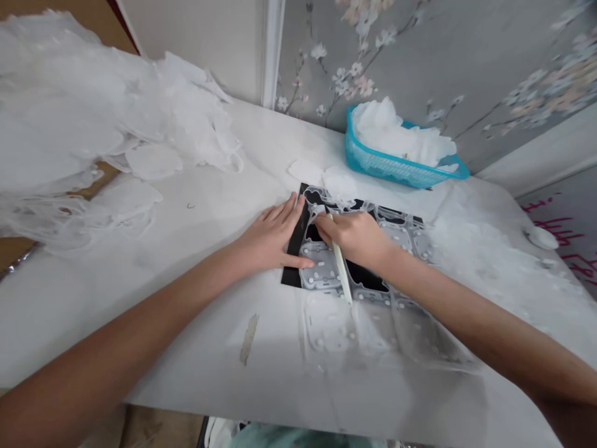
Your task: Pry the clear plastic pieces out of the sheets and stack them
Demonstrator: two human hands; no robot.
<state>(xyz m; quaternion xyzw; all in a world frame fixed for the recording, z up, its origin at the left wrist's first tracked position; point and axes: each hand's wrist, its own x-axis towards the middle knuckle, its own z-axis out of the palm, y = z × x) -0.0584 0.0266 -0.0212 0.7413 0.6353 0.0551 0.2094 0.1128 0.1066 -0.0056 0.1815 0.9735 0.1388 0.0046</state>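
Observation:
My left hand (275, 239) lies flat with its fingers spread. Its fingertips and thumb press on the left edge of a black sheet (293, 274) and of the translucent silicone-like sheet (321, 261) above it. This clear sheet has rounded, dotted sections; dark gaps show where some are out. My right hand (357, 239) is closed round a slim pale stick-shaped tool (342, 274), which slants down toward me. Its thumb and forefinger also pinch a small whitish flap (317, 214) near the sheet's upper left corner. The tool's working end cannot be made out.
Loose white translucent pieces (305, 169) lie behind the sheet. A blue basket (405, 168) filled with similar pieces stands by the wall. A large heap of clear scraps (107, 106) covers the left rear of the white table (196, 348). More clear sheeting (504, 267) spreads at right.

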